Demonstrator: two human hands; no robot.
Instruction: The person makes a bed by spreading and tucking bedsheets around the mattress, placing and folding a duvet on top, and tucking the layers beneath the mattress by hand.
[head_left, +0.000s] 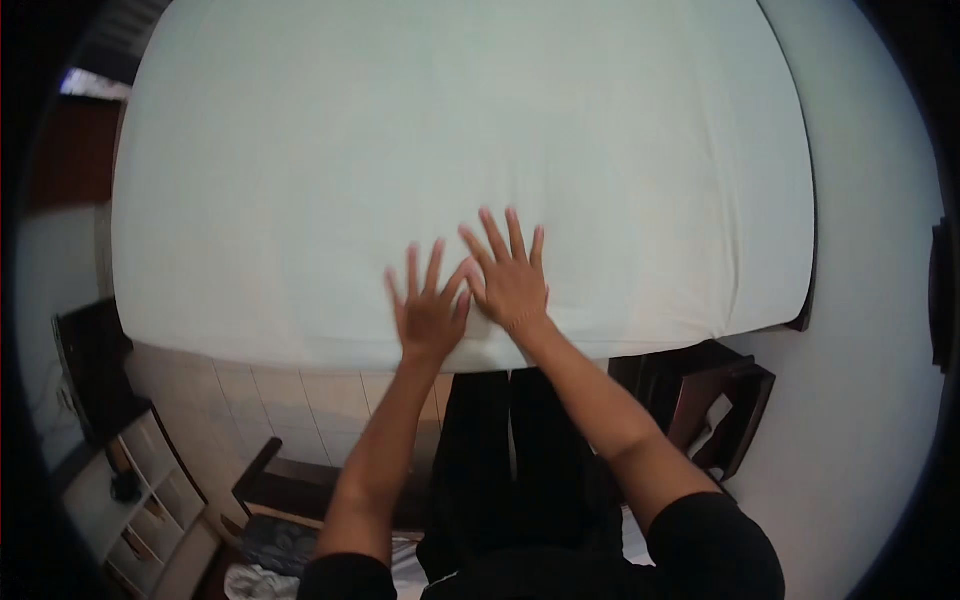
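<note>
A pale, light-coloured fitted sheet (430,140) covers the mattress in front of me, with faint creases along its right side and near edge. My left hand (432,318) is over the sheet close to the near edge, fingers spread and slightly blurred. Just right of it and a little farther in, my right hand (512,285) lies palm down on the sheet with its fingers spread. The thumbs are close together, and I cannot tell whether they touch. Neither hand holds anything.
A dark wooden nightstand with an open drawer (725,410) stands at the near right corner of the bed. On the left are a white shelf unit (150,490) and a dark screen (95,365). A dark bench (330,485) is behind, beside my legs. A wall (870,300) runs along the right.
</note>
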